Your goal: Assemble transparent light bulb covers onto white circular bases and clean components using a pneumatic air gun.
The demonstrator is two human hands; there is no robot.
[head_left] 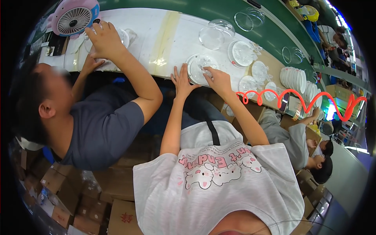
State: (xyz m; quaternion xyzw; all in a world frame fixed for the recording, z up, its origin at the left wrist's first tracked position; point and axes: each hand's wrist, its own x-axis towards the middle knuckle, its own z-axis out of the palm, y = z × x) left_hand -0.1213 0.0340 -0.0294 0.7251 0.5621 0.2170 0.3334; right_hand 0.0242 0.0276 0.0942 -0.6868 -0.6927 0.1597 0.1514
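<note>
A round white disc [194, 78] with a heap of small clear pieces [204, 63] on it lies at the table edge in front of me. My left hand [181, 82] rests against its near left rim, fingers stretched and spread, thumb along the near edge. Over the right side of the disc is my right hand [219, 81], its thumb and forefinger brought together at the clear pieces. Whatever sits between those fingertips is too small to make out.
More white discs with clear pieces [243, 53] lie to the right, beyond them a row of stacked white discs [293, 79]. Clear round covers [211, 37] stand at the back. A coiled red hose [280, 100] crosses on the right. A co-worker's arm [137, 80] works at left near a pink fan [73, 17].
</note>
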